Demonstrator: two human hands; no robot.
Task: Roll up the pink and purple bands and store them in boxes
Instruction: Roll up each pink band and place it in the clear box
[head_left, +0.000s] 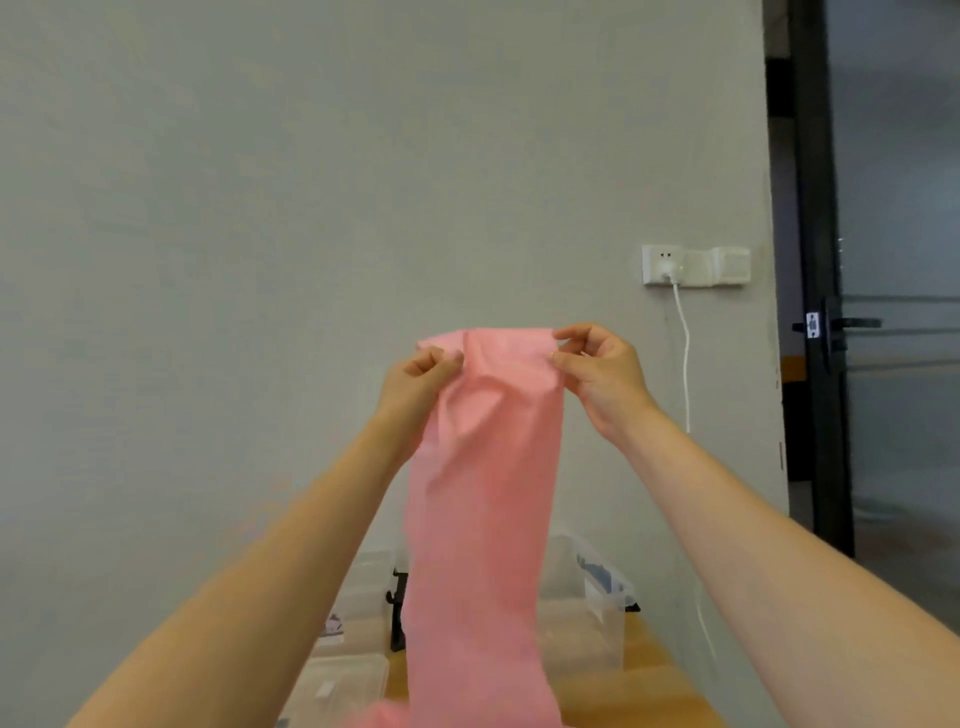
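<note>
1. Above the clear boxes (587, 618): pink band (488, 467) hanging full length, unrolled.
2. Left hand (421, 384) and right hand (597, 374) pinching its top corners.
3. Step, as judged: straightening before rolling.
4. Next: tight, even roll from top edge.

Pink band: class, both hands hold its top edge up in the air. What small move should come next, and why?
Probably fold the top edge over to start a roll. The left hand and right hand pinch the top corners of the pink band, which hangs full length, unrolled, in front of the clear boxes.
</note>
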